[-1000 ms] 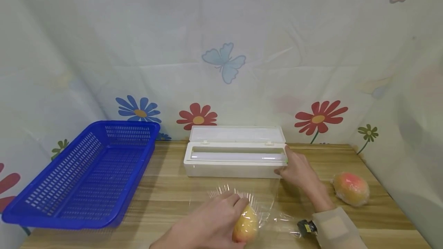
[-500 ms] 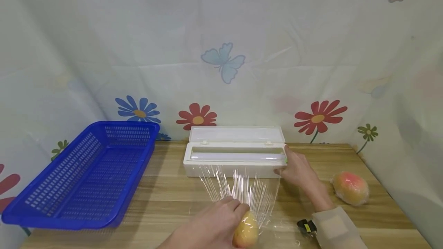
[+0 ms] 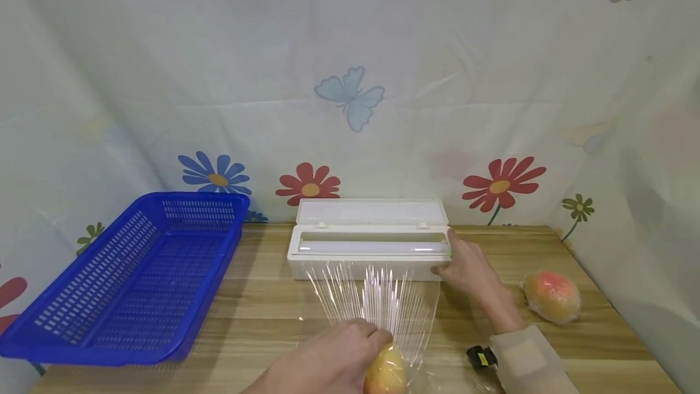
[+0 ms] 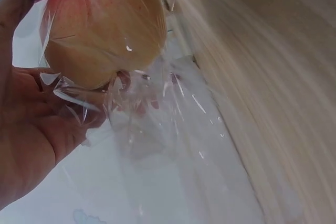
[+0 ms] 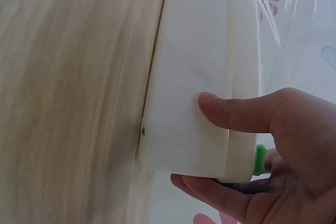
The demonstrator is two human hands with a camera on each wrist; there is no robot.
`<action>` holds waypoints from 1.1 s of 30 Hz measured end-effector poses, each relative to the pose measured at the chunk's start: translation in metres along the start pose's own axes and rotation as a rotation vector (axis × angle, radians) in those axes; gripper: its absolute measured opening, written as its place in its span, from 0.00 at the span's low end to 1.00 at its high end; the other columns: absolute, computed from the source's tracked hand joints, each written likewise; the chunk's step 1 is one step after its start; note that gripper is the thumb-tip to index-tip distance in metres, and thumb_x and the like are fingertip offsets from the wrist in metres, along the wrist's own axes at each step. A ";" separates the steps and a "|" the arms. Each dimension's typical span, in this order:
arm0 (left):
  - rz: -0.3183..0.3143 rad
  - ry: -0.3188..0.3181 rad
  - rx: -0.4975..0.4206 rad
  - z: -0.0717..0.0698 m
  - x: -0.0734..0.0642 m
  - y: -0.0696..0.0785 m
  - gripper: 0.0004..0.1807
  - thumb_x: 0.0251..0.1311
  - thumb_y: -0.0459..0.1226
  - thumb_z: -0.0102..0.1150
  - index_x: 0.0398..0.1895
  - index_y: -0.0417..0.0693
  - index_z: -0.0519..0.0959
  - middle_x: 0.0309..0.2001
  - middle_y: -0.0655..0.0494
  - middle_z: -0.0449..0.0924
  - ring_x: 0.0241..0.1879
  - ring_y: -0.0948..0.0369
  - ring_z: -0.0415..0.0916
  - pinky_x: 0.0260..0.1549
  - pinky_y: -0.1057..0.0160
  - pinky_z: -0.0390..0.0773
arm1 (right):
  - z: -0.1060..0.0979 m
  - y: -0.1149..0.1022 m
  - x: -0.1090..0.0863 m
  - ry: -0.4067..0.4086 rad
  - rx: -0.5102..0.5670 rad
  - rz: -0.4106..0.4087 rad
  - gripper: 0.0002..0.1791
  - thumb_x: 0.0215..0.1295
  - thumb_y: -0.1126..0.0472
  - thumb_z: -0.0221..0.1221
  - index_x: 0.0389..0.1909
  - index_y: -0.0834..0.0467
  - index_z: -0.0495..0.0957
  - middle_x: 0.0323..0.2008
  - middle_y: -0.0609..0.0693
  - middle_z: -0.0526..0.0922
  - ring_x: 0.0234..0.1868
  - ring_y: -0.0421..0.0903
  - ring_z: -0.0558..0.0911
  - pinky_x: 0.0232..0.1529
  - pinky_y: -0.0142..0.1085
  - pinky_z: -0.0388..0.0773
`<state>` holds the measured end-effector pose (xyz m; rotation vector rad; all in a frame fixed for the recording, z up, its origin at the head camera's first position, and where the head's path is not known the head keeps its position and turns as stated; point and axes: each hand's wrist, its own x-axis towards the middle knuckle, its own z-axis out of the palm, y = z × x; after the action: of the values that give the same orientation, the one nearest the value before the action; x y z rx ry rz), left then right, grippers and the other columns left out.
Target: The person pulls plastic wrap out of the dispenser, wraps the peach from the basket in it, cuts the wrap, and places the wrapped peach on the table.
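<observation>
My left hand (image 3: 333, 359) grips a yellow peach with a pink blush (image 3: 386, 373) near the table's front. Clear cling film (image 3: 380, 300) covers the peach and runs, in pulled pleats, back to a white cling film dispenser (image 3: 350, 270). Its lid (image 3: 372, 211) is tipped back, showing the roll (image 3: 374, 248) inside. My right hand (image 3: 473, 272) holds the dispenser's right end. In the right wrist view the thumb presses the front face, fingers wrap the end, and a green tab (image 5: 259, 160) shows beside them. The left wrist view shows film bunched below the peach (image 4: 105, 27).
On the left stands a blue plastic basket (image 3: 158, 297). A film-wrapped peach (image 3: 551, 297) lies at the right, beyond my right forearm. A small black object with a yellow mark (image 3: 481, 357) is beside the right sleeve. Flowered cloth (image 3: 350, 157) hangs behind the table.
My left hand has drawn the peach and film slightly towards me, and the film has stretched into long pleats up to the dispenser. My right hand keeps its hold on the dispenser's end.
</observation>
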<state>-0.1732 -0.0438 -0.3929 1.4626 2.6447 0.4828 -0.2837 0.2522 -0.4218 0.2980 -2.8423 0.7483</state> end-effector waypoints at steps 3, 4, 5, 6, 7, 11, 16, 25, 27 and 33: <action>-0.002 -0.014 -0.049 0.003 0.000 -0.002 0.28 0.53 0.54 0.75 0.52 0.52 0.79 0.41 0.67 0.79 0.39 0.75 0.74 0.40 0.76 0.76 | 0.000 -0.001 0.000 0.000 0.006 0.002 0.43 0.56 0.66 0.75 0.68 0.69 0.63 0.51 0.68 0.81 0.46 0.60 0.81 0.50 0.62 0.79; -0.010 -0.020 -0.074 0.003 0.000 -0.003 0.28 0.54 0.55 0.74 0.52 0.52 0.79 0.40 0.68 0.78 0.37 0.76 0.73 0.39 0.77 0.76 | 0.000 -0.001 0.000 0.000 0.005 0.003 0.42 0.56 0.66 0.75 0.68 0.69 0.63 0.50 0.68 0.81 0.46 0.60 0.81 0.49 0.61 0.79; -0.021 -0.029 -0.098 0.004 0.000 -0.004 0.28 0.54 0.56 0.74 0.52 0.52 0.79 0.40 0.69 0.78 0.37 0.76 0.73 0.38 0.77 0.76 | 0.000 -0.001 -0.001 0.001 0.004 0.004 0.43 0.56 0.66 0.75 0.68 0.69 0.63 0.50 0.68 0.81 0.45 0.59 0.81 0.49 0.61 0.79; -0.024 -0.032 -0.118 0.005 0.000 -0.004 0.29 0.53 0.56 0.75 0.52 0.52 0.79 0.39 0.70 0.77 0.36 0.76 0.73 0.37 0.77 0.75 | 0.000 -0.001 -0.001 0.000 0.004 0.005 0.43 0.56 0.66 0.75 0.69 0.69 0.63 0.51 0.68 0.81 0.45 0.59 0.81 0.50 0.62 0.79; -0.027 -0.032 -0.136 0.006 0.000 -0.005 0.29 0.52 0.57 0.75 0.52 0.52 0.79 0.39 0.71 0.77 0.35 0.76 0.73 0.37 0.78 0.75 | 0.000 -0.001 -0.001 -0.001 0.004 0.006 0.43 0.56 0.66 0.75 0.69 0.69 0.63 0.51 0.68 0.81 0.45 0.59 0.81 0.50 0.62 0.79; -0.070 -0.063 -0.226 0.007 -0.002 -0.008 0.35 0.50 0.60 0.76 0.56 0.52 0.77 0.37 0.73 0.75 0.34 0.76 0.73 0.36 0.76 0.76 | 0.000 0.000 -0.001 0.001 -0.003 0.002 0.44 0.57 0.65 0.74 0.70 0.70 0.62 0.52 0.69 0.81 0.44 0.58 0.81 0.49 0.62 0.79; -0.113 -0.087 -0.282 0.008 -0.004 -0.008 0.37 0.50 0.58 0.76 0.58 0.54 0.72 0.37 0.73 0.74 0.34 0.76 0.73 0.36 0.75 0.77 | 0.000 0.000 0.000 -0.008 -0.004 0.007 0.44 0.58 0.65 0.74 0.71 0.69 0.61 0.52 0.69 0.81 0.43 0.58 0.81 0.49 0.62 0.79; -0.088 -0.096 -0.283 0.009 -0.005 -0.007 0.30 0.55 0.58 0.73 0.52 0.55 0.72 0.35 0.71 0.72 0.30 0.75 0.73 0.31 0.77 0.75 | 0.001 -0.002 0.000 0.003 -0.010 0.008 0.41 0.58 0.64 0.74 0.68 0.69 0.64 0.51 0.69 0.81 0.48 0.63 0.82 0.50 0.63 0.78; -0.056 -0.070 -0.237 0.008 -0.005 -0.008 0.31 0.55 0.60 0.72 0.52 0.55 0.73 0.39 0.70 0.71 0.33 0.75 0.72 0.32 0.77 0.74 | 0.002 -0.002 0.000 0.004 -0.013 0.011 0.41 0.58 0.63 0.75 0.67 0.69 0.64 0.51 0.69 0.81 0.49 0.64 0.82 0.50 0.63 0.78; -0.012 0.007 -0.133 0.005 -0.006 -0.012 0.32 0.52 0.60 0.75 0.53 0.55 0.78 0.47 0.67 0.67 0.39 0.75 0.68 0.38 0.76 0.73 | 0.003 -0.002 0.002 0.010 -0.023 0.009 0.41 0.58 0.64 0.74 0.67 0.72 0.63 0.50 0.70 0.81 0.48 0.63 0.83 0.49 0.62 0.79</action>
<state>-0.1788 -0.0540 -0.4020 1.4085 2.5693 0.6492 -0.2852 0.2485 -0.4232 0.2771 -2.8430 0.7159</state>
